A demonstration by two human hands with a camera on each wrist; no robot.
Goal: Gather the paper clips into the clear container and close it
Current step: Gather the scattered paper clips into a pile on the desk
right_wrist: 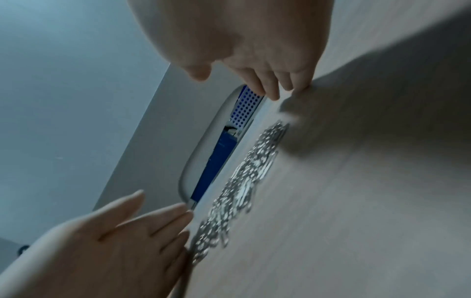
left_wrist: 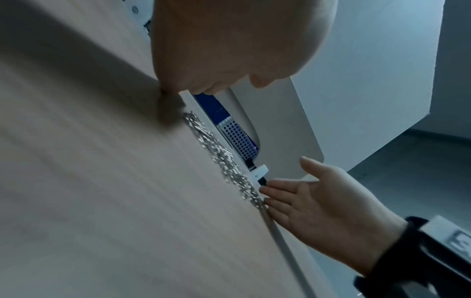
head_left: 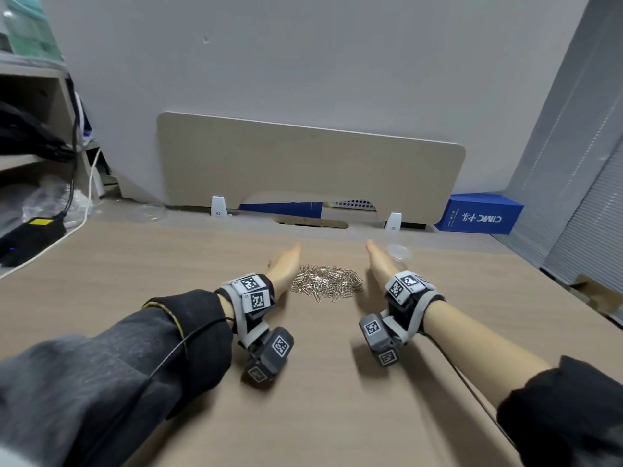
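A loose, shallow heap of thin bent-wire paper clips (head_left: 326, 283), pale metallic with small glints, lies on the matte wood-grain desk (head_left: 168, 264), and the pile sits between the person's two hands. The left hand (head_left: 284, 268) stands on its little-finger edge just left of the heap, palm turned toward the clips, fingers straight and held together, gripping nothing. The right hand (head_left: 381, 262) mirrors it on the other side, also on edge with flat extended fingers and the palm facing inward, empty as well. In the right wrist view the left hand's fingers (right_wrist: 163, 219) lie long and flat next to the near end of the clips, the thumb lifted apart. Just beyond the right hand, a small round clear container (head_left: 398, 251) of thin transparent plastic stands on the desk, its rim faintly shiny; whether it touches the hand cannot be told. A second transparent round piece (head_left: 146, 212) lies far off to the left near the desk's back edge. Behind the clips rises a smooth beige divider panel (head_left: 310, 163) with rounded corners, held by white clips at its foot, and a glossy blue box (head_left: 478, 215) with white lettering sits at its right end. Both forearms stretch forward low over the desk, wrists strapped with grey bands carrying black-and-white square markers.
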